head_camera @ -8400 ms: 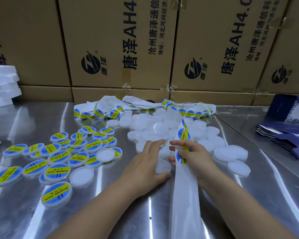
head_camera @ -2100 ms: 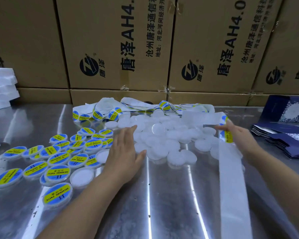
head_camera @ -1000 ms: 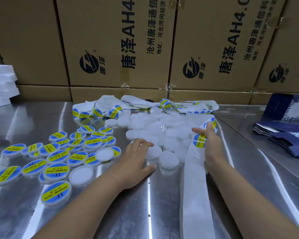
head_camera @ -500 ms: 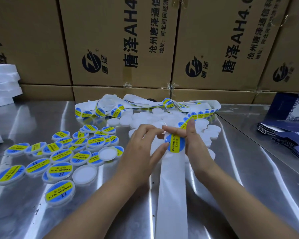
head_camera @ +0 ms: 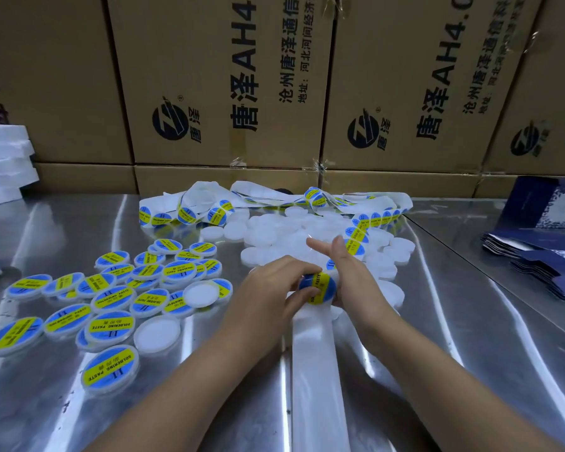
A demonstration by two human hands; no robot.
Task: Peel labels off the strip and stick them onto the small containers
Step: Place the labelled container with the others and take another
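Head view: the left hand (head_camera: 271, 288) grips a small round white container faced with a blue-and-yellow label (head_camera: 318, 287), thumb on its face. The right hand (head_camera: 353, 278) touches its right edge with 2 fingers straight; whether it grips, I cannot tell. The long white backing strip (head_camera: 317, 370) runs away underneath, and its next round labels (head_camera: 356, 238) lie just beyond the right hand, which is nearer.

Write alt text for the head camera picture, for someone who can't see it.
Two bare hands meet at a small round container labelled blue and yellow: the left hand grips it, the right hand touches its right side, over a white strip on a metal table. Labelled containers lie left, plain white ones behind, before cardboard boxes.
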